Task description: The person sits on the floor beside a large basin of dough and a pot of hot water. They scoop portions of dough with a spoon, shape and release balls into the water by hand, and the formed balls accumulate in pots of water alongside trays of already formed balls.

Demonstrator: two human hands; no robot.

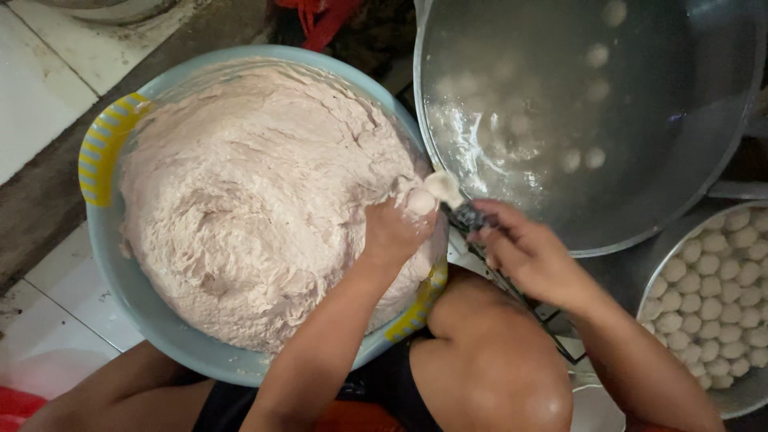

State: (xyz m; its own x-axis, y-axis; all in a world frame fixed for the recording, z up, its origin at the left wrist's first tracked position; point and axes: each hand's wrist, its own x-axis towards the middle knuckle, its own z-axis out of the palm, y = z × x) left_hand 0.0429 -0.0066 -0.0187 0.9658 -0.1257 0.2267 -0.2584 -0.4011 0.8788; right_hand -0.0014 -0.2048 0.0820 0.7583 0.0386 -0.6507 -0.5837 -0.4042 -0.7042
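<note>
A large pale blue basin (128, 280) with yellow striped handles holds a big mound of pinkish paste (256, 200). My left hand (396, 228) is closed in a fist at the basin's right rim, squeezing paste so a small ball (422, 200) bulges out on top. My right hand (524, 252) holds a spoon (448, 192) whose bowl touches that ball. Just beyond the spoon sits a wide metal pan of cloudy water (576, 104) with several pale balls floating in it.
A metal bowl (716, 296) at the right is packed with several finished white balls. My bare knees (488, 360) are below the basin. White floor tiles (48, 72) lie at the left; something red (320, 16) lies at the top.
</note>
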